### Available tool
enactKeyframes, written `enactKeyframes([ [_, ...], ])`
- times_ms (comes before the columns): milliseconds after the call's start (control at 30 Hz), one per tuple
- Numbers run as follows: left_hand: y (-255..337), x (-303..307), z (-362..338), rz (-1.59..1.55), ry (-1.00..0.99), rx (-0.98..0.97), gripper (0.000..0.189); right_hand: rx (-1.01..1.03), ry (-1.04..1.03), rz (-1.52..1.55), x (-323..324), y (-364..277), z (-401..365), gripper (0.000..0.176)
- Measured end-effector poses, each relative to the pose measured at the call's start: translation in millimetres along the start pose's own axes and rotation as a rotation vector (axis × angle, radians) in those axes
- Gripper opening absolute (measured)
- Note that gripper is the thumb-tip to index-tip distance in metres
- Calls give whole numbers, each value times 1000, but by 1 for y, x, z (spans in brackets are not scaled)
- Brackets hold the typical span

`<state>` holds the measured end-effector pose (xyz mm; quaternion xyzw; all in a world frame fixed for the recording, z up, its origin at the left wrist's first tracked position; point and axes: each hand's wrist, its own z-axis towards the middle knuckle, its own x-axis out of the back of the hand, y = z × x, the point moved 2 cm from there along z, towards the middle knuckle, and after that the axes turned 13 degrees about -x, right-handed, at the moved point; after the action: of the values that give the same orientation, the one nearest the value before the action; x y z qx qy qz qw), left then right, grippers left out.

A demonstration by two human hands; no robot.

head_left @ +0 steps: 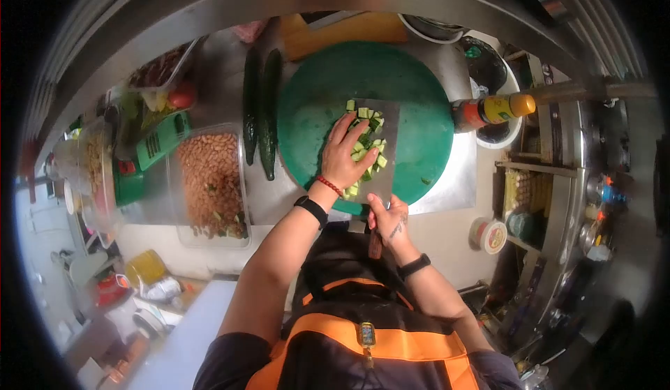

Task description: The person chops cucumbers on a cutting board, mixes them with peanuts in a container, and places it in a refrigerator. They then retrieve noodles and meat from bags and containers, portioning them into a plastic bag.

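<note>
On the round green cutting board (426, 139) lies a wide cleaver blade (386, 128), flat, with diced cucumber (363, 126) on and beside it. My right hand (388, 224) is wrapped round the cleaver's wooden handle (375, 245) at the board's near edge. Spread over the cucumber pieces is my left hand (343, 154), its fingers apart and its palm facing down on them. Some pieces are hidden under that hand. Two whole cucumbers (269, 118) lie side by side on the metal counter, left of the board.
A clear tub of peanuts (213, 174) stands left of the cucumbers, near a green-handled item (162, 141). Right of the board are a yellow-capped bottle (495, 109) and a lined bin (514, 132). A wooden board (293, 38) lies behind. A white tub (488, 236) sits lower right.
</note>
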<state>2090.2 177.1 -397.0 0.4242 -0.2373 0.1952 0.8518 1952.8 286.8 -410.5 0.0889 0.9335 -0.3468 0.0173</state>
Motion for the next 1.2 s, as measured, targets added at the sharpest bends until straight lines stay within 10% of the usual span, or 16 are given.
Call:
enactKeyframes([
  [500, 3, 256, -124, 188, 227, 2, 41, -28, -382, -151, -194, 68, -96, 16],
  [633, 12, 288, -165, 651, -362, -41, 41, -10, -568, -247, -243, 83, -92, 16],
  [733, -49, 290, -205, 681, -278, 100, 40, -114, -583, -289, -249, 94, -90, 15],
  [900, -75, 301, -224, 895, -194, 207, 38, -96, -454, -431, -174, 94, -79, 17],
  [967, -35, 285, -205, 691, 144, 128, 35, -69, -423, -402, -120, 61, -88, 12],
  [1067, 6, 202, -219, 195, -110, 129, 34, 2, -215, -418, -24, 36, -79, 17],
  [1200, 29, 97, -238, 299, -279, 180, 25, 12, 32, -350, 88, 23, -86, 19],
])
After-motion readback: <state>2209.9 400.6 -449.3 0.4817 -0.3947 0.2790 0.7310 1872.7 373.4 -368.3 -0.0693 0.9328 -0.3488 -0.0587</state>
